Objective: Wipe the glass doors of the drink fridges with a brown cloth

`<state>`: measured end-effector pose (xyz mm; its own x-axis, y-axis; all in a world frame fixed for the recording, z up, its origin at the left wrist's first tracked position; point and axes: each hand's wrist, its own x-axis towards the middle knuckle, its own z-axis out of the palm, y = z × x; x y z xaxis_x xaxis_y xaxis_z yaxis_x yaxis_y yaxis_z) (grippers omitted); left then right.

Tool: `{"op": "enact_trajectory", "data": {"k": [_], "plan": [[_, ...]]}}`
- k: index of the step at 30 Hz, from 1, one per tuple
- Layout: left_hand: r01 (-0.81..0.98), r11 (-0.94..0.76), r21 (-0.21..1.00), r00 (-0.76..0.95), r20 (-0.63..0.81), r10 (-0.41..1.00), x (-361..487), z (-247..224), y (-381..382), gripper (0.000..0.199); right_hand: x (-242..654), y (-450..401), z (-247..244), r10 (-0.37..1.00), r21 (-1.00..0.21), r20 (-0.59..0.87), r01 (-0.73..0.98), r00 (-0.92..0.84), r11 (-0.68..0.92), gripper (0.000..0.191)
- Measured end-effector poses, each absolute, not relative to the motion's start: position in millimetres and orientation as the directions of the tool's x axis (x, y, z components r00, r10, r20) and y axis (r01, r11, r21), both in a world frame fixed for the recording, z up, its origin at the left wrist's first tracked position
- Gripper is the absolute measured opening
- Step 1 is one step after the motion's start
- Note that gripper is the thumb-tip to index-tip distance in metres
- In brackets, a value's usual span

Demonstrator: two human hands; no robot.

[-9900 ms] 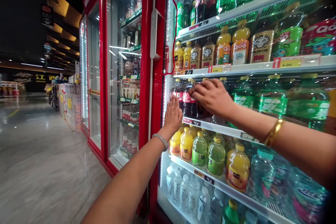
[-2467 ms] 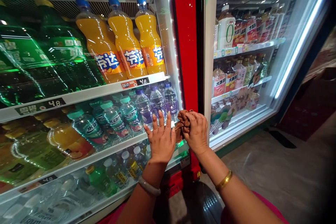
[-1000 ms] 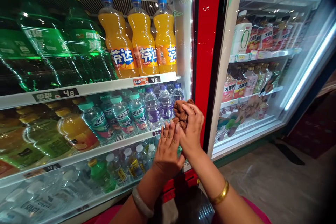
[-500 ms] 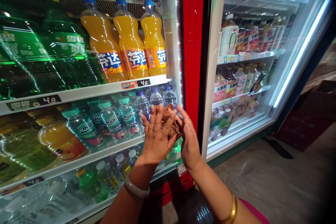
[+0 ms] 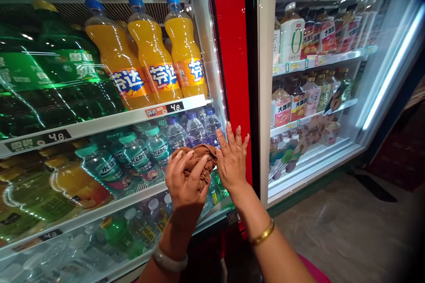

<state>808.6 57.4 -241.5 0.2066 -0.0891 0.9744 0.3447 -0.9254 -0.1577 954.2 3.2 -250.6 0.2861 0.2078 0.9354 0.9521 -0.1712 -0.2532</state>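
A crumpled brown cloth (image 5: 201, 166) is bunched in my left hand (image 5: 184, 179), whose fingers curl over it in front of the drinks fridge. Just to the right, my right hand (image 5: 232, 159) has its fingers spread, against the view of the red door frame (image 5: 229, 44). Its thumb side is close to the cloth's edge; whether it touches cannot be told. Behind the hands are clear bottles with purple caps (image 5: 195, 130) and teal-capped bottles (image 5: 136, 152). On the shelf above stand orange soda bottles (image 5: 152, 59) with blue caps.
Large green soda bottles (image 5: 75, 62) fill the upper left shelf. Price tags line the shelf edge (image 5: 99, 124). To the right stands a second lit fridge (image 5: 265, 97) with cartons and bottles. A grey floor (image 5: 318, 230) shows at the lower right.
My hands have shifted apart. The left hand has moved left with the cloth and curled round it; the right hand has turned and spread its fingers. The view has tilted slightly.
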Motion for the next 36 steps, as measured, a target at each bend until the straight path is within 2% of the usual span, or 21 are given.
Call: {"op": "enact_trajectory", "data": {"k": [3, 6, 10, 12, 14, 16, 19, 22, 24, 28, 30, 33, 36], "plan": [[0.382, -0.909, -0.167, 0.259, 0.964, -0.068, 822, -257, 47, 0.061, 955, 7, -255, 0.204, -0.26, 0.933, 0.946, 0.298, -0.193, 0.065], [0.425, -0.887, -0.182, 0.331, 0.943, -0.036, 833, -273, 38, 0.058, 961, 4, -256, 0.215, -0.241, 0.936, 0.953, 0.277, -0.181, 0.065], [0.491, -0.834, -0.252, 0.336, 0.938, -0.085, 818, -262, 52, 0.056, 964, -3, -255, 0.246, -0.232, 0.934, 0.963, 0.261, -0.138, 0.064], [0.528, -0.827, -0.196, 0.259, 0.964, -0.063, 805, -245, 61, 0.056, 962, -4, -255, 0.252, -0.25, 0.929, 0.961, 0.271, -0.115, 0.062], [0.557, -0.826, -0.081, 0.138, 0.99, -0.004, 797, -231, 63, 0.06, 959, -5, -254, 0.252, -0.261, 0.926, 0.96, 0.28, -0.107, 0.061], [0.564, -0.826, 0.003, 0.12, 0.989, 0.085, 798, -228, 55, 0.064, 958, -5, -254, 0.254, -0.265, 0.924, 0.958, 0.285, -0.11, 0.063], [0.545, -0.838, -0.031, 0.325, 0.929, 0.177, 807, -246, 38, 0.06, 959, -7, -255, 0.274, -0.257, 0.92, 0.959, 0.281, -0.119, 0.068], [0.506, -0.859, -0.076, 0.452, 0.872, 0.189, 807, -260, 36, 0.049, 962, -9, -257, 0.31, -0.228, 0.916, 0.966, 0.255, -0.122, 0.072], [0.513, -0.857, -0.042, 0.394, 0.899, 0.192, 798, -254, 44, 0.045, 962, -10, -257, 0.318, -0.22, 0.914, 0.967, 0.25, -0.128, 0.073], [0.564, -0.815, 0.128, 0.006, 0.987, 0.159, 782, -231, 60, 0.046, 956, -7, -258, 0.301, -0.219, 0.918, 0.963, 0.257, -0.154, 0.073], [0.552, -0.83, 0.078, -0.019, 0.997, 0.081, 783, -237, 61, 0.042, 953, -4, -260, 0.295, -0.225, 0.918, 0.96, 0.266, -0.166, 0.075], [0.533, -0.829, -0.169, 0.19, 0.979, -0.078, 793, -272, 56, 0.037, 953, 0, -263, 0.288, -0.224, 0.919, 0.958, 0.27, -0.181, 0.075], [0.529, -0.824, -0.203, 0.285, 0.957, -0.053, 800, -301, 54, 0.036, 957, 2, -268, 0.289, -0.189, 0.926, 0.962, 0.241, -0.196, 0.075]]}}
